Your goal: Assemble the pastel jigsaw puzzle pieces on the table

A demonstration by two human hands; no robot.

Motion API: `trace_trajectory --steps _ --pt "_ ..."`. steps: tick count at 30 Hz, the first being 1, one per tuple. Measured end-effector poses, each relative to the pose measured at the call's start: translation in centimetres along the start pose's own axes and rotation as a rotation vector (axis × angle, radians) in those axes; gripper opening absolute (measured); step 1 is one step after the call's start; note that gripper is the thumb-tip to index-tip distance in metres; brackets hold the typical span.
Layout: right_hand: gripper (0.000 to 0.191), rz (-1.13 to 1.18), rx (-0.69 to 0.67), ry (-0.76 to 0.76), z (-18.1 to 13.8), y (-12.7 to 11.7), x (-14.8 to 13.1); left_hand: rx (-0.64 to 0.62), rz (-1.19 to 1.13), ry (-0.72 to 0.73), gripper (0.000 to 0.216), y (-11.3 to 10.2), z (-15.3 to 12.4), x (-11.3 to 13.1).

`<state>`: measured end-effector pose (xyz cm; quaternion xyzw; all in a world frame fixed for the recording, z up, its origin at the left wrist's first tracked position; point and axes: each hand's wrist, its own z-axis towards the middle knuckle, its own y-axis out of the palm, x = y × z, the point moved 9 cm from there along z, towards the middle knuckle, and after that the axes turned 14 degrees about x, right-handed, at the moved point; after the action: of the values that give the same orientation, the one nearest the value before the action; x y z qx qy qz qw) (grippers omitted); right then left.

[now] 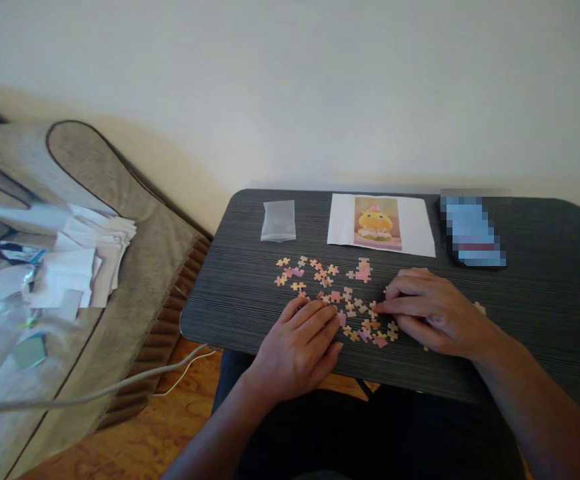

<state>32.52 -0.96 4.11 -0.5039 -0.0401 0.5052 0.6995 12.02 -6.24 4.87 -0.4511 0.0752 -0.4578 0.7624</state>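
Note:
Several small pink, orange and yellow puzzle pieces (337, 293) lie scattered on a dark striped table (230, 293). My left hand (300, 347) lies flat on the table at the near edge of the pieces, fingers stretched out and touching a few. My right hand (433, 310) rests palm down to the right of the pile, fingers extended, the fingertips on pieces near the middle. Neither hand lifts a piece. Beyond the pieces lies a paper sheet with a picture of a yellow figure (380, 223).
A small clear plastic bag (279, 220) lies at the back left of the table. A phone (473, 233) lies at the back right. A couch (135, 220) with piled papers (77, 260) stands to the left. A white cable (120, 383) runs over the wooden floor.

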Motion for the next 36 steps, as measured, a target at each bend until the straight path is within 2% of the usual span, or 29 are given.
trace_trajectory --steps 4,9,13,18,30,36 --pt "0.029 0.031 0.093 0.027 0.1 -0.9 0.4 0.052 -0.041 -0.032 0.03 -0.4 -0.1 -0.3" --pt "0.026 -0.008 0.239 0.081 0.2 -3.1 0.9 0.154 0.013 -0.087 0.036 -1.0 -0.2 -1.0" --pt "0.029 -0.089 0.376 0.212 -0.6 -5.6 2.5 0.133 0.02 -0.133 0.041 -0.4 -0.2 -1.7" --pt "0.033 -0.128 0.537 0.344 -3.1 -8.3 4.9 0.14 0.009 -0.118 0.045 -0.2 -0.2 -2.0" --pt "0.028 -0.207 0.447 0.496 -6.6 -8.5 5.6 0.146 0.005 -0.101 0.052 -0.2 -0.1 -2.2" --pt "0.026 -0.229 0.489 0.566 -8.1 -8.8 5.7 0.179 -0.007 -0.14 0.05 -0.6 0.0 -2.3"
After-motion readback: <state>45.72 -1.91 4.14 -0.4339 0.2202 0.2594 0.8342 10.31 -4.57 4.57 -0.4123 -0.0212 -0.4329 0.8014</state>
